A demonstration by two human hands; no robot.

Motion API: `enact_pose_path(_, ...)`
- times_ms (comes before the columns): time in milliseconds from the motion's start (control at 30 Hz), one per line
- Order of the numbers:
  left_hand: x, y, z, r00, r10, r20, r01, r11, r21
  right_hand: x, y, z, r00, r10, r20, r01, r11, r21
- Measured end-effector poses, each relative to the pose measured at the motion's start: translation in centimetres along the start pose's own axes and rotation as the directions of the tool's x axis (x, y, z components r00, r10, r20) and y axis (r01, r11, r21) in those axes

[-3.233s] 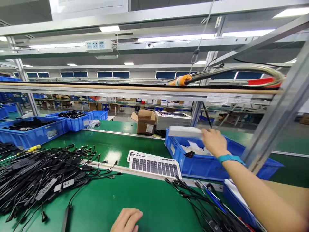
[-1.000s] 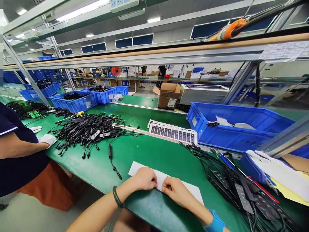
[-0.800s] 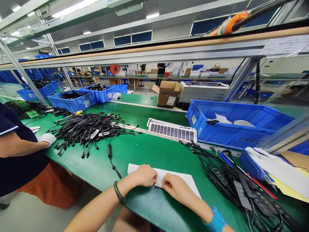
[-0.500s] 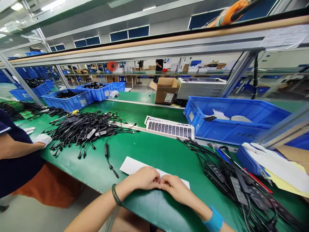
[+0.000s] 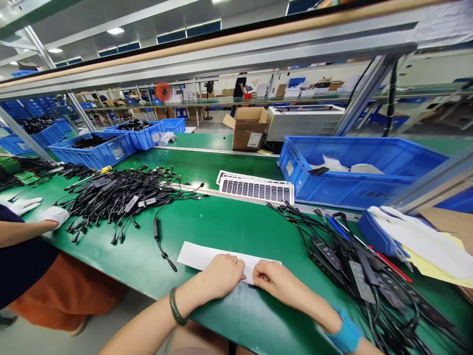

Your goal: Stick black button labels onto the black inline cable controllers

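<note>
A white paper sheet (image 5: 201,257) lies flat on the green table (image 5: 236,227) near its front edge. My left hand (image 5: 220,276) rests on the sheet with fingers curled, pinching at its near edge. My right hand (image 5: 278,282) lies just to the right, fingers also curled and pinching the same edge. The two hands almost touch. What sits between the fingertips is too small to make out. A dark bracelet is on my left wrist, a blue band on my right.
A pile of black cables (image 5: 121,195) lies at the left, another cable bunch (image 5: 362,276) at the right. Label sheets (image 5: 254,189) and a blue bin (image 5: 354,172) stand behind. A co-worker's gloved hand (image 5: 54,215) rests at the left. A cardboard box (image 5: 247,128) sits further back.
Earlier my right hand reached into the blue bin; the white sheet now lies on the table. Over the last second both hands stayed pinching its near edge while the view tilted down.
</note>
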State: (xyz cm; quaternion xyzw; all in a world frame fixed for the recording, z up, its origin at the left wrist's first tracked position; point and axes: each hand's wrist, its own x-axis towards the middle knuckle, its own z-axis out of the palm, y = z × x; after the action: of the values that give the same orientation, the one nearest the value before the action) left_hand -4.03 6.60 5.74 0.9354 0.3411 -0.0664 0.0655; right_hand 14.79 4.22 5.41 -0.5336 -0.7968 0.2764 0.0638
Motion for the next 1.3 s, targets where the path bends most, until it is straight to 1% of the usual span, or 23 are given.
enact_pose_path(100,0.1,0.0,-0.2,1.000,0.010,0.008,-0.011,1.000,0.018,-0.4,0.6,-0.4,1.000,0.000,-0.008,0.000,1.000,-0.031)
enact_pose_path(200,0.4,0.4,-0.4,1.000,0.016,0.000,-0.016,0.999,0.032,-0.7,0.8,-0.5,0.999,0.014,-0.029,-0.015,0.999,-0.037)
enact_pose_path(367,1.6,1.4,-0.1,0.999,0.044,0.001,-0.044,0.998,0.046,-1.2,1.5,-1.7,0.998,-0.050,0.047,0.048,0.998,0.036)
enact_pose_path(533,2.2,1.4,0.0,0.998,0.067,0.014,-0.068,0.997,0.043,-1.6,2.6,-2.9,0.999,-0.009,0.053,0.007,1.000,0.028)
enact_pose_path(667,2.2,1.3,0.1,0.997,0.071,0.016,-0.072,0.997,0.034,-1.8,2.9,-3.0,0.994,-0.028,0.102,0.022,0.998,0.066)
enact_pose_path(733,2.2,1.4,0.0,0.997,0.072,0.016,-0.072,0.997,0.027,-1.9,2.7,-2.7,0.996,0.003,0.090,-0.007,0.999,0.045)
enact_pose_path(867,2.4,1.4,-0.1,0.998,0.064,0.023,-0.065,0.998,0.010,-1.7,2.0,-2.1,0.995,0.101,0.010,-0.101,0.995,-0.027)
enact_pose_path(933,2.5,1.3,-0.2,0.998,0.057,0.031,-0.057,0.998,0.001,-1.5,1.8,-2.1,0.995,0.102,0.006,-0.102,0.994,-0.029)
enact_pose_path(1033,2.7,1.1,-0.2,0.998,0.055,0.041,-0.054,0.998,-0.012,-1.1,1.9,-2.6,0.996,0.079,0.048,-0.079,0.997,0.009)
enact_pose_path(1100,2.8,1.0,-0.2,0.997,0.059,0.046,-0.059,0.998,-0.020,-0.8,2.3,-3.1,0.992,0.079,0.097,-0.085,0.995,0.054)
enact_pose_path(1233,2.7,0.9,-0.2,0.996,0.072,0.047,-0.071,0.997,-0.033,0.0,2.9,-3.9,0.965,0.080,0.251,-0.122,0.980,0.155)
enact_pose_path(1300,2.7,0.9,-0.3,0.996,0.075,0.049,-0.073,0.997,-0.039,0.3,3.0,-3.9,0.954,0.091,0.285,-0.147,0.972,0.181)
